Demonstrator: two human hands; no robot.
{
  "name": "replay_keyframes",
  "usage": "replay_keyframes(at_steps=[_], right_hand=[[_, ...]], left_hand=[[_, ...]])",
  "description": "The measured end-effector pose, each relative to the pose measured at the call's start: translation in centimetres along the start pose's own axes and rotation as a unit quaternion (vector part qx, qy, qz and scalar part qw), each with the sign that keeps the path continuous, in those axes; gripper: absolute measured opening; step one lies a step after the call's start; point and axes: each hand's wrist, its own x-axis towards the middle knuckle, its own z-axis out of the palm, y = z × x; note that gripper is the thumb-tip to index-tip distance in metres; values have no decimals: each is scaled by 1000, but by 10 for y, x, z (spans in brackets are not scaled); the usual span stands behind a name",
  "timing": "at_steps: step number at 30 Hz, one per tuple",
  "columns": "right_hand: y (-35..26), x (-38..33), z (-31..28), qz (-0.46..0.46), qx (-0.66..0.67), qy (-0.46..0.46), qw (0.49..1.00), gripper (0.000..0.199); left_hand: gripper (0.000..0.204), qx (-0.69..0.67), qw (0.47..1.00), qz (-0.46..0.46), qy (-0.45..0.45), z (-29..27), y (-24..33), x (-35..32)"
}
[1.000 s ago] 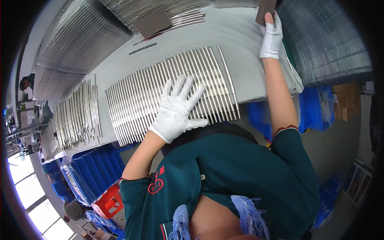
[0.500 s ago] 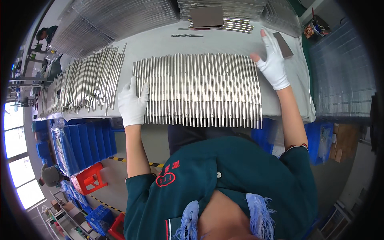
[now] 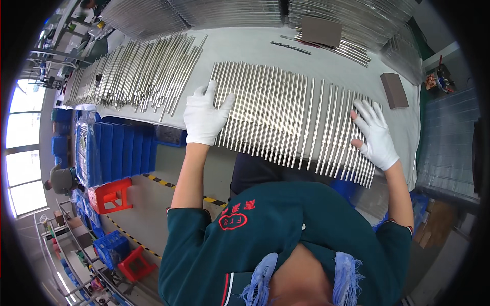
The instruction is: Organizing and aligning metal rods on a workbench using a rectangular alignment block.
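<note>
A row of thin silvery metal rods (image 3: 260,109) lies side by side on the pale-covered table, their near ends past its front edge. At the row's left end rests my left hand (image 3: 206,115), white-gloved, with thumb and fingers spread against the outer rods. My right hand (image 3: 375,133), in a glove that leaves some fingertips bare, lies with spread fingers over the rods at the right end. Under it the rods are bunched, and gaps show between several rods left of that bunch. Neither hand is wrapped around a rod.
Another spread of rods (image 3: 138,74) lies to the left. At the back are a drill bit (image 3: 291,48), a brown block (image 3: 320,31) on more rods, and stacked clear plastic trays (image 3: 235,13). A second brown block (image 3: 394,91) sits at right. Blue bins (image 3: 120,148) and a red stool (image 3: 111,196) stand below.
My right hand has come down from above the right end onto the rods. The even row has opened into gaps toward the right. The whole view has turned and shifted.
</note>
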Motion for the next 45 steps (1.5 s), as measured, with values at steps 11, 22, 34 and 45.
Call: replay_keyframes(at_steps=[11,22,34,45], right_hand=[[-1,1,7,16,12,20,1000,82],[87,12,21,248,-13,231,941,82],[134,0,20,407,-128,159,890,82],[130,18,39,309,148,496,798,81]], left_hand=[[62,-28,1000,2,7,7,48,-8],[63,-125,981,146,22,-16,21,-30],[103,-101,954,254,-121,-25,-18,-50],[102,-139,946,267,-123,-20,-19,-47]])
